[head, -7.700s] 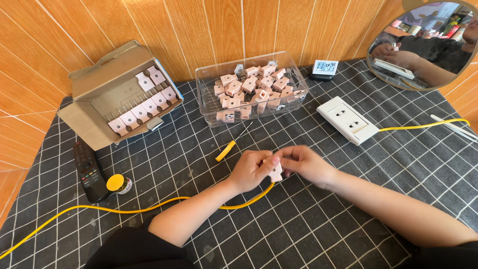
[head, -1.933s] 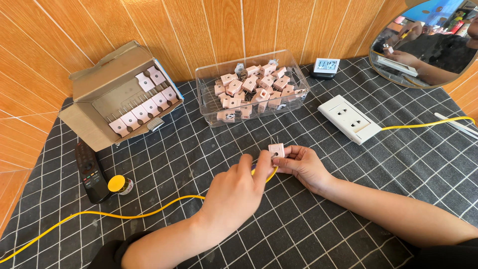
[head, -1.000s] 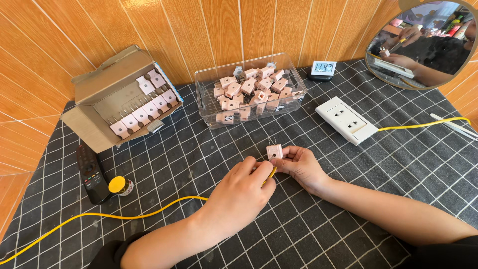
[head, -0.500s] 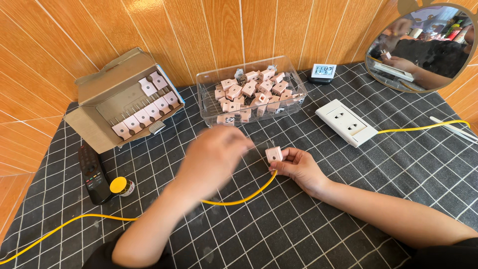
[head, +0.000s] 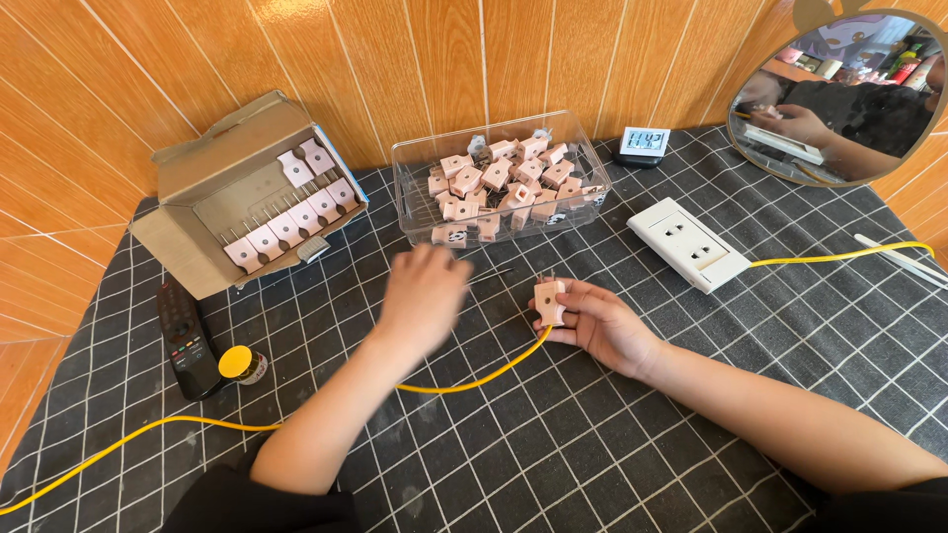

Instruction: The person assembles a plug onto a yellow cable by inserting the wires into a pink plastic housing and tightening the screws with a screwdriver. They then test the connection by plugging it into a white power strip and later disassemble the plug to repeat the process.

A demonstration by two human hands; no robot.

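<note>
Moved: your left hand (head: 427, 288) has left the plug, now blurred, grip unclear, near the clear bin (head: 499, 178).
Right hand (head: 592, 321): fingers closed on pink plug (head: 549, 302).
Yellow cable (head: 474, 377): trails from plug, leftward.

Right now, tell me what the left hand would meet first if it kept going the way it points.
The left hand points up the table toward the clear plastic bin of pink plugs. It would probably meet the bin's front wall first, though motion blur leaves its height unclear.

Left hand (head: 425, 291) stretches forward, blurred, fingers loosely curled, palm down; right hand (head: 597, 324) rests low, fingers pinched closed.
</note>
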